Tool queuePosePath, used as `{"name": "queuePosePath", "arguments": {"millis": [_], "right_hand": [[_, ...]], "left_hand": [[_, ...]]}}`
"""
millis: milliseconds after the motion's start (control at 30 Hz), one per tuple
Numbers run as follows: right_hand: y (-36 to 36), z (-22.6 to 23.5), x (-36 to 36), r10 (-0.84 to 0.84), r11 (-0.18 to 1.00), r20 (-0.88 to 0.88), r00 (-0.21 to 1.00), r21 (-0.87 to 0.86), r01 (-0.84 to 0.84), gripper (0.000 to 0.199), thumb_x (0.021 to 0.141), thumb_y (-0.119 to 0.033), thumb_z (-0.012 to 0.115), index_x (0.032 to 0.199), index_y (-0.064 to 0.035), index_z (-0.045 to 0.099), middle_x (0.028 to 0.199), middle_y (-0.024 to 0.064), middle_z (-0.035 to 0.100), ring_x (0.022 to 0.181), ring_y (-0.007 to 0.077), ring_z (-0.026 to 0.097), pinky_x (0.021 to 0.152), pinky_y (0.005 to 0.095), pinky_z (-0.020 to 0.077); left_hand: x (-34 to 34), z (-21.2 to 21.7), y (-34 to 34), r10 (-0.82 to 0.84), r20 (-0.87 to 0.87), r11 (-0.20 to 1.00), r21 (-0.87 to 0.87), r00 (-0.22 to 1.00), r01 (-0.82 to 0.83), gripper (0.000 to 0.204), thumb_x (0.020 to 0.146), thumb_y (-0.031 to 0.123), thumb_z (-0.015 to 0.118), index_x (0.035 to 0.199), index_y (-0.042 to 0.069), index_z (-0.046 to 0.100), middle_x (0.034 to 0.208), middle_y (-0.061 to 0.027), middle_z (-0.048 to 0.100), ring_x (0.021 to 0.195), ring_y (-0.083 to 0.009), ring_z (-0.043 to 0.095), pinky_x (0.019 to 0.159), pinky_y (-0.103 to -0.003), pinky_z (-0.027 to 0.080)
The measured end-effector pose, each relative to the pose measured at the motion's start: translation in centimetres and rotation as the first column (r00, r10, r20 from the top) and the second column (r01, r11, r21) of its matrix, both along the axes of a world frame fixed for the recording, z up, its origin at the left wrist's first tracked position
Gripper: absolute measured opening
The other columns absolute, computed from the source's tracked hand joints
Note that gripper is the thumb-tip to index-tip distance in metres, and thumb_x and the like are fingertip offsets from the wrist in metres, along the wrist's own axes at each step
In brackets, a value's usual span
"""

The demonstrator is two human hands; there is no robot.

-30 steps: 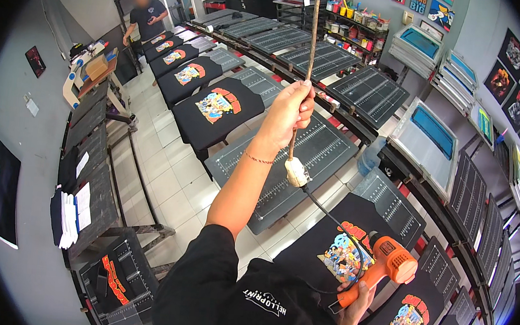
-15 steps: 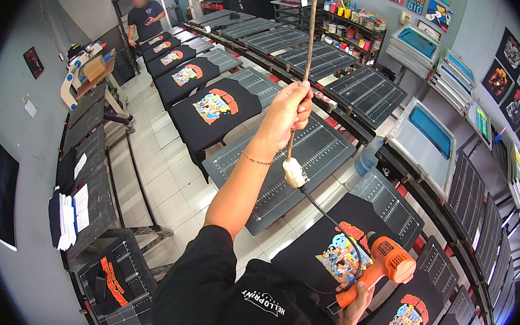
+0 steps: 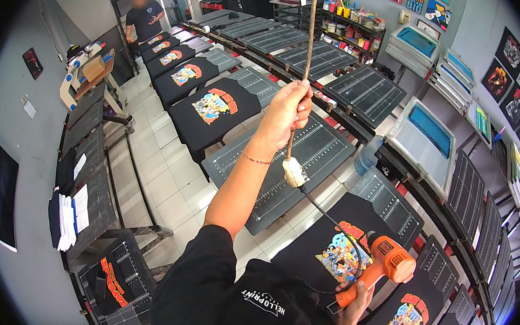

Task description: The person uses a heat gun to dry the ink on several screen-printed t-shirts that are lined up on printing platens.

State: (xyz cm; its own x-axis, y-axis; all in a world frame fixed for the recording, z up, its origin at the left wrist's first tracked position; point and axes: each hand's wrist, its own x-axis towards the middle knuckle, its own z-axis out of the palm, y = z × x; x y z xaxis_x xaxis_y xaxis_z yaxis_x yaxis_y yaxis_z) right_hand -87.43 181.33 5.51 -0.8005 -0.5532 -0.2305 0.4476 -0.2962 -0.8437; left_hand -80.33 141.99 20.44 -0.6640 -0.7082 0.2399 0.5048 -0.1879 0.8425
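My raised left hand [image 3: 293,107] is closed around a brown hanging cord [image 3: 311,35]. Below that fist a whitish, lumpy socket [image 3: 294,172] dangles, with a thin black cable [image 3: 335,220] running from it down toward an orange heat gun [image 3: 391,259]. Lower right, my right hand [image 3: 355,304] wraps the heat gun's handle, its body tilted to the right. Under the cable lies a black T-shirt [image 3: 302,251] with a colourful print, spread on a board. Another printed black T-shirt [image 3: 406,317] is beside the heat gun. A bare dark printing board [image 3: 328,146] sits beneath my left hand.
Further printed shirts [image 3: 215,107] lie on boards in a row toward the far left, where another person [image 3: 144,19] stands. A framed screen [image 3: 423,145] rests on the rail at right. Paint shelves [image 3: 353,29] stand at the back. A dark bench [image 3: 95,198] lines the left wall.
My hands, the cord and the heat gun hold almost the same place. The person at the far left has shifted slightly.
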Motion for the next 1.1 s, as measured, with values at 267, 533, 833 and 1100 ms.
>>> {"name": "queuePosePath", "arguments": {"millis": [267, 533, 833, 1100], "right_hand": [[0.1, 0.0, 0.0, -0.001, 0.999, -0.048, 0.999, 0.038, 0.003, 0.037, 0.093, -0.018, 0.056, 0.123, -0.0001, 0.042, 0.106, 0.0166, 0.060, 0.067, 0.0193, 0.062, 0.057, 0.0319, 0.0563], [0.8, -0.4, -0.2, 0.050, 0.998, -0.068, 0.996, -0.020, -0.052, 0.048, 0.090, -0.018, 0.058, 0.130, 0.0003, 0.038, 0.106, 0.0166, 0.059, 0.065, 0.0200, 0.061, 0.055, 0.0342, 0.0551], [1.2, 0.2, 1.3, 0.136, 0.990, -0.061, 0.989, 0.039, -0.134, 0.044, 0.089, -0.015, 0.055, 0.125, 0.0033, 0.038, 0.104, 0.0173, 0.058, 0.060, 0.0207, 0.062, 0.052, 0.0345, 0.0547], [2.1, 0.2, 2.0, 0.154, 0.987, -0.027, 0.988, 0.051, -0.152, 0.059, 0.087, -0.007, 0.052, 0.140, 0.0003, 0.026, 0.107, 0.0206, 0.056, 0.062, 0.0235, 0.064, 0.054, 0.0359, 0.0566]], "left_hand": [[-0.4, -0.6, 0.0, -0.005, 0.020, 1.000, -0.021, 1.000, 0.005, 0.025, 0.104, 0.030, 0.046, 0.092, 0.009, 0.050, 0.066, 0.0052, 0.038, 0.053, -0.0027, 0.033, 0.045, -0.019, 0.025], [2.4, -5.1, -0.4, 0.046, 0.323, 0.916, -0.391, 0.945, 0.089, 0.027, 0.102, 0.027, 0.052, 0.103, 0.002, 0.062, 0.095, -0.0042, 0.063, 0.094, -0.0132, 0.059, 0.085, -0.028, 0.045], [1.3, -16.2, 1.4, -0.189, -0.171, 0.926, 0.295, 0.967, 0.233, 0.057, 0.101, 0.054, 0.037, 0.142, 0.014, 0.040, 0.135, -0.0179, 0.053, 0.119, -0.0332, 0.057, 0.096, -0.047, 0.048], [-2.5, -22.6, 8.6, -0.322, 0.034, 0.816, 0.517, 0.946, 0.260, 0.060, 0.102, 0.050, 0.042, 0.147, 0.011, 0.032, 0.137, -0.0150, 0.052, 0.115, -0.0276, 0.058, 0.094, -0.038, 0.048]]}}
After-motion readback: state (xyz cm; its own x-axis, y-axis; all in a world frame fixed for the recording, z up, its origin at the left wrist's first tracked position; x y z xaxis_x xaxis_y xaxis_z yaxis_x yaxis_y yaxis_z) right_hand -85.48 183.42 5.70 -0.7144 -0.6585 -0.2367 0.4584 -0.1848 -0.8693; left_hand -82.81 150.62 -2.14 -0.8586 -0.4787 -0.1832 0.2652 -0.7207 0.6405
